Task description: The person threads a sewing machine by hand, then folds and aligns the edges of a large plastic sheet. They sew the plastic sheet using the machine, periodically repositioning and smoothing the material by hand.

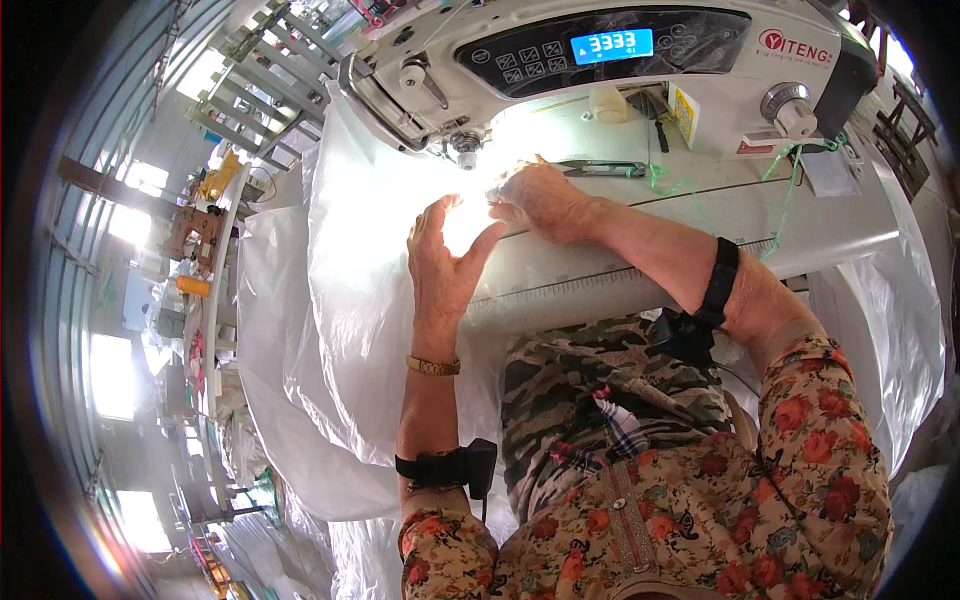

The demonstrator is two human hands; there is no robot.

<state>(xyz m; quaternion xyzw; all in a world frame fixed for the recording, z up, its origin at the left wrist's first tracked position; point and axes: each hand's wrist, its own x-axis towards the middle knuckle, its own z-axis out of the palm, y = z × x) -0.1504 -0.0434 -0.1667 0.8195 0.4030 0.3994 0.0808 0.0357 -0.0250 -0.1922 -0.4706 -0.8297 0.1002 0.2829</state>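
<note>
My left hand (440,260) lies flat, fingers spread, on translucent white plastic sheeting (350,300) spread over the sewing table. My right hand (540,195) is curled, pinching the sheeting's edge just below the needle area (466,150) of a white industrial sewing machine (600,60). A bright lamp glare washes out the fabric between both hands. Both wrists carry black straps; the left also has a gold bracelet.
The sheeting hangs off the table's left side in big folds. The table edge (620,285) carries a printed ruler strip. Scissors (600,168) and green thread lie behind my right hand. More sewing stations (200,230) stand at far left.
</note>
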